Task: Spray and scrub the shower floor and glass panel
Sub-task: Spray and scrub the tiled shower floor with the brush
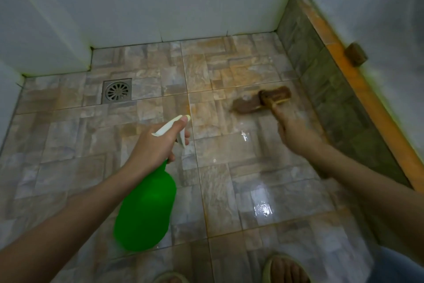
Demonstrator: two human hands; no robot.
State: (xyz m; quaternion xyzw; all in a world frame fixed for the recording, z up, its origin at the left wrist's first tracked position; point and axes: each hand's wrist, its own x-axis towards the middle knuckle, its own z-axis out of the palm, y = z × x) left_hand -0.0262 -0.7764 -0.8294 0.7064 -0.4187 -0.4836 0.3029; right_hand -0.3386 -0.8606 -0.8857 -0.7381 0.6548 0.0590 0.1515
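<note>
The left hand [158, 143] grips the white trigger head of a green spray bottle [146, 209], held above the wet tiled shower floor [68, 145]. The right hand [291, 131] clutches a blurred brown scrub brush [275, 96] down at the tiles, near the raised curb [321, 71]. A drain [117, 92] sits well apart by the back wall, open tile between.

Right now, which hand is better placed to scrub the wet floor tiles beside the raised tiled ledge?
Right. The right hand grips the brown scrub brush, low over the tiles next to the ledge. The left hand holds the green plastic spray bottle, farther from it.
</note>
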